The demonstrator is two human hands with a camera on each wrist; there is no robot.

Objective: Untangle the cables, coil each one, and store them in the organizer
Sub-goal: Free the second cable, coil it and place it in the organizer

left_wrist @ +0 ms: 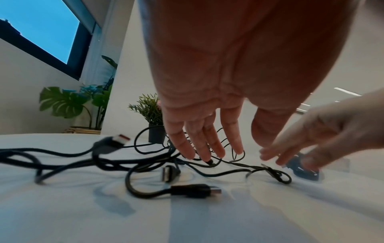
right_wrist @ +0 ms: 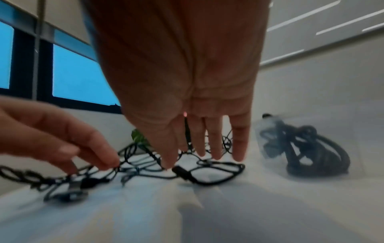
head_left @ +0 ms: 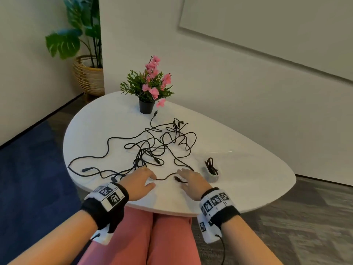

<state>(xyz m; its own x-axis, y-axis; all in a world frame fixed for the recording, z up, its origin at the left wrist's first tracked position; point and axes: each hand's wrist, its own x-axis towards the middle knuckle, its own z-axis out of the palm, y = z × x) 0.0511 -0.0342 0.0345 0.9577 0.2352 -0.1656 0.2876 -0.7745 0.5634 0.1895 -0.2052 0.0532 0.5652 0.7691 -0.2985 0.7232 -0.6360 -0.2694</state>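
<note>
Both forearms reach forward over the near edge of the white tabletop (head_left: 248, 169), palms down; each wrist carries a black band with printed markers. The left hand (head_left: 140, 181) hovers low with its fingers (left_wrist: 207, 144) straight and slightly spread, tips at or just above a strand of the tangled black cables (head_left: 152, 148); its grip is relaxed and holds nothing. The right hand (head_left: 193, 180) is likewise flat, fingers (right_wrist: 209, 139) extended downward, grip empty; a cable plug (head_left: 177, 178) lies between the 2 hands. The tangle spreads across the tabletop centre. The clear organizer (head_left: 211, 174), just beside the right hand, contains 1 coiled cable (head_left: 211, 165). A potted pink-flowered plant (head_left: 149, 87) stands at the far edge.
</note>
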